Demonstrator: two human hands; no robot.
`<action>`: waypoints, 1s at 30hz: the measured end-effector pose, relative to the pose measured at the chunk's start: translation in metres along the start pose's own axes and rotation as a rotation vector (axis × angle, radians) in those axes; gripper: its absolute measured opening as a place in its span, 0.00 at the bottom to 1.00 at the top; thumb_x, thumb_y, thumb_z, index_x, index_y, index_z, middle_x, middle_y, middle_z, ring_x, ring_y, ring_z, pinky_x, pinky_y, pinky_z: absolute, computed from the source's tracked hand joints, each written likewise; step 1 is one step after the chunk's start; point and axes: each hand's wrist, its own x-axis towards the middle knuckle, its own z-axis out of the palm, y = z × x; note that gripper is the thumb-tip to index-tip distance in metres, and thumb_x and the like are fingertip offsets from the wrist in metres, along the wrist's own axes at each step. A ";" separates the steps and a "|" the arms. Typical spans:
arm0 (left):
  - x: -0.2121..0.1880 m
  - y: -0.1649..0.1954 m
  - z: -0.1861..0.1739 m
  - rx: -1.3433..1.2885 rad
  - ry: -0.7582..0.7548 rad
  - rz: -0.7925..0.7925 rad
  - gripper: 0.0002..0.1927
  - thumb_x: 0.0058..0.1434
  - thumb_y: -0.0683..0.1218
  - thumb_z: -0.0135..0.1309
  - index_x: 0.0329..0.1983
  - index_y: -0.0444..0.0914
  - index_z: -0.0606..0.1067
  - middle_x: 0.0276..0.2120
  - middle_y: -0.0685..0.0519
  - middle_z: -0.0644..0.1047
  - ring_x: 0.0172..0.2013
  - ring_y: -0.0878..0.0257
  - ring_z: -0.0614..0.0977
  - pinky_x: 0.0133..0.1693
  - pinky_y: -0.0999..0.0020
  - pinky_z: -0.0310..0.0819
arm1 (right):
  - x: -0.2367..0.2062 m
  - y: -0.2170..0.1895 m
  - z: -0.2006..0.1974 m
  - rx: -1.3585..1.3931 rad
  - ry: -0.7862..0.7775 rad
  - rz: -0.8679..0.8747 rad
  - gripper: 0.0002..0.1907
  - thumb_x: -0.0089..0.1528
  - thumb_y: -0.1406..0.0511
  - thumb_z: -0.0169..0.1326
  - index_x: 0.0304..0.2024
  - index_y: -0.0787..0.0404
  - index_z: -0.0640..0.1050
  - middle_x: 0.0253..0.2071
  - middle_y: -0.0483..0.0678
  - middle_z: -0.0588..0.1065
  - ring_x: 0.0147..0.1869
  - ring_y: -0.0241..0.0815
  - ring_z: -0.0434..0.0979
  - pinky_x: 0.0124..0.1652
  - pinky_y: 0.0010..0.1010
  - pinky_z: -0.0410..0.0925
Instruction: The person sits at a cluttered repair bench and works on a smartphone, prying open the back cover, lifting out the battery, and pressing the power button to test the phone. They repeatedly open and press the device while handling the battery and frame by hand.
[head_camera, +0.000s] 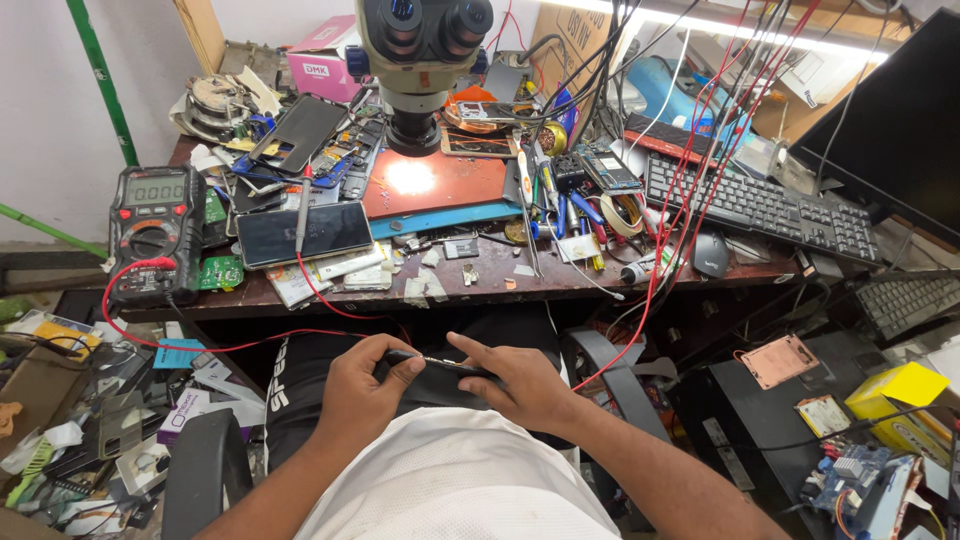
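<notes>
Grip: left hand (362, 392) and right hand (520, 385) both clamped on dark phone (437, 366), held over lap, below desk (480, 275).
Progress: phone edge appears parted; separation incomplete.
Unused: microscope (422, 50), multimeter (155, 232).

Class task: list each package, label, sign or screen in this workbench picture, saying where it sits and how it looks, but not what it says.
Multimeter: bench's left end, black and red, grey display.
Pink box: back, left of the microscope.
Yellow box: floor, far right.
Monitor: right, black, dark.
Phone: dark, in left hand and right hand.
</notes>
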 end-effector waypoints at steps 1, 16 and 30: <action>0.000 0.000 0.000 0.000 0.002 0.008 0.10 0.57 0.48 0.64 0.33 0.36 0.80 0.24 0.56 0.79 0.24 0.70 0.74 0.27 0.72 0.68 | 0.000 0.000 0.000 0.002 -0.001 0.000 0.34 0.64 0.60 0.58 0.71 0.57 0.64 0.39 0.49 0.81 0.39 0.49 0.82 0.41 0.38 0.72; 0.000 -0.002 0.001 0.014 0.014 -0.007 0.10 0.57 0.48 0.65 0.34 0.36 0.80 0.24 0.55 0.79 0.25 0.68 0.74 0.28 0.71 0.68 | 0.000 -0.003 -0.003 0.002 -0.005 -0.009 0.33 0.65 0.60 0.57 0.71 0.57 0.65 0.39 0.48 0.81 0.39 0.49 0.82 0.41 0.38 0.72; -0.001 0.000 -0.001 0.032 0.011 0.017 0.11 0.57 0.49 0.65 0.33 0.36 0.80 0.24 0.55 0.80 0.25 0.68 0.75 0.28 0.71 0.69 | 0.000 0.003 0.002 -0.006 0.000 -0.015 0.34 0.64 0.60 0.58 0.71 0.57 0.65 0.39 0.48 0.81 0.39 0.49 0.81 0.40 0.38 0.72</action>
